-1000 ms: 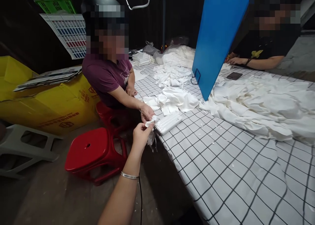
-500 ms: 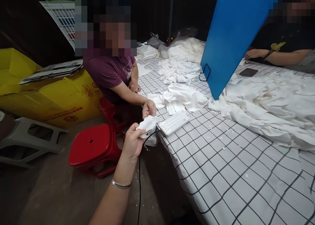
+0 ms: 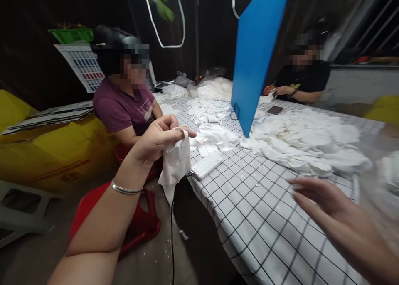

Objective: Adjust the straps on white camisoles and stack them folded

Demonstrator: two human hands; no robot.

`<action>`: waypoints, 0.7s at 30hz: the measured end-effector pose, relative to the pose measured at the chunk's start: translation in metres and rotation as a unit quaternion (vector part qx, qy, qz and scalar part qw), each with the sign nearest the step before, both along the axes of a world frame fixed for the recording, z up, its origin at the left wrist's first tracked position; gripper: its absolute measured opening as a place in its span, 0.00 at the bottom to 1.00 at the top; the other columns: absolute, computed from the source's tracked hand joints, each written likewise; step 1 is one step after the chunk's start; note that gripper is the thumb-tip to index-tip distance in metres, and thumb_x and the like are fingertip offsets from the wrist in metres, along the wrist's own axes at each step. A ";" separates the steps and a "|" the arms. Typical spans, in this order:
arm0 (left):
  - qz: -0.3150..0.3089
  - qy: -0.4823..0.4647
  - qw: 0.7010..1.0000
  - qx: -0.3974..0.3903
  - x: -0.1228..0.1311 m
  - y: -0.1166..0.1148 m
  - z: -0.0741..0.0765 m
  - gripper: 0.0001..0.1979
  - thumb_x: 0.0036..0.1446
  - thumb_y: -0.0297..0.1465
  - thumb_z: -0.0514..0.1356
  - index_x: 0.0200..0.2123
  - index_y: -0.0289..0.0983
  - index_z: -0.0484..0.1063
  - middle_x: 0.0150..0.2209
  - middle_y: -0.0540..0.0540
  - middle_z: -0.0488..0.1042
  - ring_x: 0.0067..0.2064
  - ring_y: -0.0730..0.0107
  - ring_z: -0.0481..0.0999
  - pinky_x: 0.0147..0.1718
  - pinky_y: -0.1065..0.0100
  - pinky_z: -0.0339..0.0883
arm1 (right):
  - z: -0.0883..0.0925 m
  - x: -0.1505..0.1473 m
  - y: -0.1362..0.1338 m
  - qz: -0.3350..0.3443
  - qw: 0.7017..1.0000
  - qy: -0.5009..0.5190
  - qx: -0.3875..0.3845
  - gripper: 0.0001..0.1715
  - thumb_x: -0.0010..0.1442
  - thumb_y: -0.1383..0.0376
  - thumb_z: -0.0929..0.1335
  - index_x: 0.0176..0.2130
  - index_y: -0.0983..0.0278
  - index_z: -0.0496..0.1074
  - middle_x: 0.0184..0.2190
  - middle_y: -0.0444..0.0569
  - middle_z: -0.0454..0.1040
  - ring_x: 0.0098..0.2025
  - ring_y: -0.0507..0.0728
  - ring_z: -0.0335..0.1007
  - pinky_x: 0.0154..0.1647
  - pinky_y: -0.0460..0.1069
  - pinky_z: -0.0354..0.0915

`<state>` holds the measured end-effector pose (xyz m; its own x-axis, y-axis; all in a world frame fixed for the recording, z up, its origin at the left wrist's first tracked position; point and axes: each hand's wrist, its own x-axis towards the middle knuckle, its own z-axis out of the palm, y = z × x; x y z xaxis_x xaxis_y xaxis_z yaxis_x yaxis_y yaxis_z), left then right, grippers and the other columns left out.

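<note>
Pinched in my left hand [image 3: 162, 135] is a piece of white cloth [image 3: 177, 158], which hangs down beside the table's left edge. My right hand [image 3: 330, 206], slightly blurred, is over the right side of the table with its fingers stretched out and nothing in them. Below and right of the held cloth, a white power bank-like device [image 3: 207, 165] lies at the table edge, with a black cable [image 3: 173, 235] hanging near it. A small heap of white cloth [image 3: 216, 137] lies just behind the device.
A blue upright panel [image 3: 258, 56] stands on the checked tablecloth [image 3: 249, 218]. Right of it spreads a large pile of white cloth pieces [image 3: 305, 139]. A person in a purple shirt [image 3: 121, 110] sits at left, another person [image 3: 302, 77] behind the panel. A red stool [image 3: 93, 206] stands at lower left.
My left hand has come up and closer with the cloth, which now hangs down. My right hand has come into view. The seated person's hand is no longer by the cloth; the view has tilted up.
</note>
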<state>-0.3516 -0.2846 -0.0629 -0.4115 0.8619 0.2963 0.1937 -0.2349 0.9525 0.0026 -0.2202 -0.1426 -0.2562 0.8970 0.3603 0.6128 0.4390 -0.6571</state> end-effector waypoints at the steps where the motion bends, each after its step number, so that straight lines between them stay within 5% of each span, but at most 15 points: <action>1: -0.031 0.026 0.999 0.005 0.014 0.003 0.013 0.18 0.41 0.29 0.70 0.21 0.37 0.60 0.26 0.47 0.74 0.37 0.57 0.79 0.30 0.67 0.69 | 0.013 -0.021 -0.001 0.076 0.993 0.071 -0.055 0.21 0.57 0.44 0.67 0.46 0.50 0.72 0.48 0.51 0.76 0.46 0.63 0.75 0.42 0.58 0.74; 3: -0.092 0.082 0.992 0.027 0.042 0.009 0.033 0.17 0.43 0.29 0.70 0.21 0.37 0.61 0.25 0.47 0.72 0.36 0.58 0.79 0.30 0.68 0.68 | 0.040 -0.064 -0.002 0.191 0.962 0.170 -0.091 0.29 0.54 0.44 0.69 0.51 0.53 0.69 0.54 0.52 0.72 0.51 0.63 0.72 0.48 0.59 0.72; 5: -0.124 0.152 0.977 0.077 0.069 0.014 0.047 0.16 0.45 0.29 0.69 0.21 0.38 0.61 0.24 0.49 0.69 0.34 0.62 0.77 0.29 0.69 0.67 | 0.062 -0.097 -0.004 0.234 0.947 0.203 -0.086 0.31 0.53 0.47 0.70 0.53 0.56 0.66 0.52 0.52 0.72 0.49 0.61 0.71 0.45 0.56 0.71; 9: -0.103 0.332 0.916 0.199 0.110 0.019 0.040 0.11 0.50 0.23 0.63 0.22 0.38 0.63 0.26 0.50 0.66 0.32 0.69 0.71 0.31 0.70 0.64 | 0.070 -0.089 -0.001 0.128 0.970 0.201 0.037 0.11 0.56 0.58 0.69 0.37 0.61 0.69 0.33 0.46 0.74 0.32 0.54 0.69 0.34 0.49 0.66; 12: -0.071 0.442 0.858 0.251 0.130 0.021 -0.007 0.09 0.53 0.18 0.55 0.26 0.38 0.64 0.30 0.49 0.65 0.32 0.71 0.66 0.30 0.71 0.62 | 0.044 -0.028 0.003 -0.002 0.978 0.164 0.126 0.03 0.54 0.64 0.67 0.30 0.61 0.68 0.27 0.43 0.72 0.27 0.51 0.65 0.33 0.48 0.63; 15: -0.042 0.469 0.833 0.290 0.153 0.019 -0.079 0.11 0.55 0.16 0.51 0.29 0.39 0.62 0.28 0.50 0.62 0.29 0.71 0.63 0.28 0.71 0.60 | 0.002 0.030 -0.007 -0.077 0.984 0.144 0.067 0.03 0.52 0.64 0.66 0.28 0.61 0.68 0.25 0.43 0.70 0.25 0.51 0.62 0.30 0.49 0.62; 18: -0.023 0.437 0.838 0.328 0.181 0.007 -0.140 0.12 0.56 0.16 0.51 0.29 0.39 0.60 0.27 0.50 0.61 0.29 0.71 0.62 0.28 0.71 0.61 | -0.040 0.051 -0.031 -0.046 0.991 0.113 -0.053 0.11 0.49 0.61 0.69 0.35 0.61 0.69 0.32 0.46 0.73 0.29 0.53 0.67 0.32 0.49 0.64; 21: -0.036 0.415 0.837 0.355 0.203 -0.013 -0.169 0.11 0.57 0.17 0.53 0.30 0.39 0.62 0.28 0.49 0.62 0.30 0.70 0.62 0.28 0.70 0.62 | -0.069 0.040 -0.054 0.040 0.993 0.059 -0.096 0.25 0.44 0.62 0.73 0.43 0.59 0.69 0.42 0.48 0.73 0.36 0.55 0.69 0.37 0.51 0.65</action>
